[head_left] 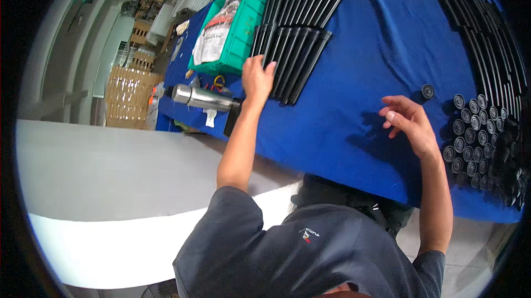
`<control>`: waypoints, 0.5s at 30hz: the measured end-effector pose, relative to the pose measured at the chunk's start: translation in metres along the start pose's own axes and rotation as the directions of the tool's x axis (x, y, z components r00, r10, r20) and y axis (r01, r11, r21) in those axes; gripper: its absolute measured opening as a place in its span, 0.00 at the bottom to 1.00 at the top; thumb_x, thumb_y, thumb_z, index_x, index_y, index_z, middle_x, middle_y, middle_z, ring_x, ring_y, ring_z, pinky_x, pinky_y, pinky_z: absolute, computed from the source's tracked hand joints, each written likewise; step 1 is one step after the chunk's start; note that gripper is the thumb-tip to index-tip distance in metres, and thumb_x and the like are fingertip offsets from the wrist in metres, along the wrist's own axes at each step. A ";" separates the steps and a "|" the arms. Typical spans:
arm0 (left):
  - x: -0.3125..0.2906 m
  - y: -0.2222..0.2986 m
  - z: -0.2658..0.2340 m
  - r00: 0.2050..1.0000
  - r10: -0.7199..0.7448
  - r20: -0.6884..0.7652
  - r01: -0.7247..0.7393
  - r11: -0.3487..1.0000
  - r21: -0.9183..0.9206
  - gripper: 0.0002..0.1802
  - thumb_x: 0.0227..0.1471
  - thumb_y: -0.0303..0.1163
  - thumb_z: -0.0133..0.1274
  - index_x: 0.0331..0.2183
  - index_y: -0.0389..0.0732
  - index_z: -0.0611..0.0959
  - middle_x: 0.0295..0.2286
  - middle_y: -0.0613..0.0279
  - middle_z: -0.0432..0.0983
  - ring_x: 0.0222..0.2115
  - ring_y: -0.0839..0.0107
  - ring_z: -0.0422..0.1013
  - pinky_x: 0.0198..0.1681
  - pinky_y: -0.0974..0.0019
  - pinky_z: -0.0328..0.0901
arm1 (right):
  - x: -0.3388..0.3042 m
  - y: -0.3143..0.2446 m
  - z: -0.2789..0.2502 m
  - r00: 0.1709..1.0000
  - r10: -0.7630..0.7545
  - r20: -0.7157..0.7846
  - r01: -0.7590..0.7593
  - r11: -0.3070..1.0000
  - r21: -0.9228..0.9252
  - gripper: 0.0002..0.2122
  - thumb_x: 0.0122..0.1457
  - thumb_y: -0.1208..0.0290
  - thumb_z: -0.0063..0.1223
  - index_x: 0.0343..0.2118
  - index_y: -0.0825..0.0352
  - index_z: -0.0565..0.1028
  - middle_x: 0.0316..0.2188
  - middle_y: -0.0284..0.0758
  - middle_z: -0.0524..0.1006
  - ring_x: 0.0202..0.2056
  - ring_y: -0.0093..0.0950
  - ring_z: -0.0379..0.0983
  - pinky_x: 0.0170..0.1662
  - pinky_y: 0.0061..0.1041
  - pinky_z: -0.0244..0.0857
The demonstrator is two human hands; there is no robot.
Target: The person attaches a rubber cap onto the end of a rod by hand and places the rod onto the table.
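My left hand (258, 81) is at the near end of a black tube (269, 42), its thumb and fingers closed around it; the hand partly hides the grip. This tube lies at the left side of a row of similar black tubes (304, 65). Beyond them is another row of black tubes (310, 2), laid side by side. My right hand (412, 123) hovers over the blue cloth with loosely bent fingers apart and nothing visible in it. A single round black ringed part (427, 92) is just beyond the right hand. Several more round ringed parts (470, 135) stand grouped to its right.
A green crate (237, 38) with printed paper stands left of the tubes. A steel flask (202, 99) lies near my left forearm. Thin black rods (481, 38) lie at the far right, and dark small parts (509, 159) are piled at the right edge of the blue cloth (354, 93).
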State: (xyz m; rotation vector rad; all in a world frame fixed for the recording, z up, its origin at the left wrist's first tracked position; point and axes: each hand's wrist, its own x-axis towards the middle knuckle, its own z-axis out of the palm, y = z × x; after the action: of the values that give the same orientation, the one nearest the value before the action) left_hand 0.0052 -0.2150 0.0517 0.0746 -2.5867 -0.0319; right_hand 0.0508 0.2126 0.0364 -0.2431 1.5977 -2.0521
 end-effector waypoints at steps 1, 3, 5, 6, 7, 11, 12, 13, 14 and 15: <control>-0.009 0.018 -0.003 1.000 0.010 0.026 -0.007 0.993 -0.117 0.18 0.47 0.36 0.63 0.38 0.37 0.80 0.35 0.50 0.74 0.39 0.51 0.70 0.43 0.54 0.66 | 0.000 0.001 0.000 1.000 0.007 -0.019 -0.007 1.000 -0.014 0.24 0.57 0.62 0.59 0.51 0.73 0.71 0.36 0.36 0.77 0.33 0.22 0.73 0.30 0.21 0.68; -0.030 0.058 -0.013 0.997 0.064 0.032 -0.051 0.951 -0.305 0.13 0.47 0.33 0.62 0.34 0.36 0.81 0.31 0.52 0.76 0.31 0.57 0.72 0.35 0.59 0.67 | -0.001 0.002 -0.001 1.000 0.010 -0.012 -0.010 1.000 -0.004 0.23 0.57 0.63 0.59 0.51 0.73 0.72 0.36 0.35 0.78 0.32 0.21 0.73 0.30 0.21 0.68; -0.052 0.095 -0.030 0.995 0.074 0.064 -0.038 0.895 -0.445 0.08 0.48 0.30 0.62 0.28 0.36 0.80 0.24 0.56 0.76 0.22 0.62 0.72 0.27 0.65 0.67 | 0.005 0.005 0.003 1.000 0.012 0.004 -0.012 1.000 0.004 0.22 0.58 0.63 0.58 0.50 0.73 0.72 0.36 0.35 0.78 0.31 0.20 0.73 0.30 0.20 0.68; -0.062 0.121 -0.037 0.991 0.057 0.119 0.016 0.845 -0.535 0.08 0.49 0.30 0.62 0.26 0.37 0.80 0.20 0.58 0.75 0.18 0.64 0.70 0.23 0.66 0.65 | 0.003 0.004 0.000 1.000 0.006 -0.006 -0.006 1.000 -0.014 0.22 0.58 0.62 0.58 0.50 0.73 0.72 0.36 0.35 0.78 0.31 0.20 0.73 0.30 0.20 0.68; -0.072 0.142 -0.044 0.982 0.049 0.184 0.071 0.803 -0.591 0.10 0.49 0.31 0.62 0.23 0.37 0.79 0.17 0.58 0.73 0.16 0.65 0.68 0.21 0.66 0.63 | 0.003 0.006 -0.001 1.000 0.012 -0.010 -0.012 1.000 -0.023 0.23 0.57 0.62 0.58 0.50 0.73 0.72 0.36 0.36 0.78 0.31 0.20 0.73 0.30 0.19 0.68; -0.110 0.190 -0.055 0.928 0.227 0.296 0.059 0.693 -0.718 0.22 0.52 0.36 0.59 0.14 0.37 0.72 0.13 0.53 0.66 0.12 0.62 0.64 0.18 0.60 0.58 | 0.007 0.010 -0.002 1.000 0.009 -0.004 -0.009 0.998 -0.056 0.22 0.57 0.62 0.58 0.50 0.73 0.72 0.36 0.36 0.78 0.31 0.20 0.73 0.30 0.19 0.68; -0.118 0.201 -0.058 0.903 0.281 0.325 0.065 0.660 -0.749 0.24 0.53 0.37 0.59 0.13 0.37 0.70 0.13 0.52 0.65 0.12 0.61 0.63 0.18 0.59 0.57 | 0.006 0.009 -0.001 1.000 0.012 -0.008 -0.012 0.998 -0.060 0.22 0.57 0.62 0.58 0.50 0.73 0.72 0.36 0.36 0.78 0.31 0.20 0.73 0.30 0.19 0.68; -0.122 0.213 -0.064 0.896 0.323 0.304 0.057 0.595 -0.802 0.25 0.54 0.36 0.58 0.13 0.37 0.68 0.12 0.52 0.64 0.12 0.58 0.63 0.18 0.58 0.57 | 0.005 0.008 -0.001 1.000 0.022 -0.011 -0.022 0.998 -0.059 0.22 0.57 0.62 0.58 0.50 0.73 0.72 0.36 0.36 0.78 0.31 0.20 0.73 0.30 0.19 0.68; -0.126 0.220 -0.073 0.837 0.393 0.380 0.108 0.561 -0.821 0.24 0.55 0.35 0.57 0.13 0.36 0.68 0.13 0.52 0.64 0.13 0.58 0.65 0.19 0.59 0.57 | 0.003 0.006 -0.001 0.999 0.031 -0.018 -0.032 0.998 -0.059 0.22 0.58 0.62 0.58 0.50 0.73 0.72 0.36 0.35 0.78 0.31 0.20 0.73 0.30 0.19 0.67; -0.122 0.228 -0.084 0.818 0.420 0.392 0.153 0.499 -0.853 0.22 0.55 0.33 0.55 0.15 0.35 0.69 0.14 0.53 0.66 0.15 0.59 0.66 0.20 0.60 0.58 | 0.002 0.003 0.001 0.999 0.049 -0.016 -0.050 0.996 -0.073 0.22 0.58 0.62 0.58 0.50 0.72 0.72 0.35 0.35 0.78 0.31 0.20 0.73 0.30 0.19 0.67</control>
State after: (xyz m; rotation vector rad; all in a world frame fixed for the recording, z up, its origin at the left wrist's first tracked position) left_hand 0.1420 0.0190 0.0673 -0.6275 -2.7750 -1.5167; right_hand 0.0504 0.2097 0.0337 -0.2132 1.6734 -1.9644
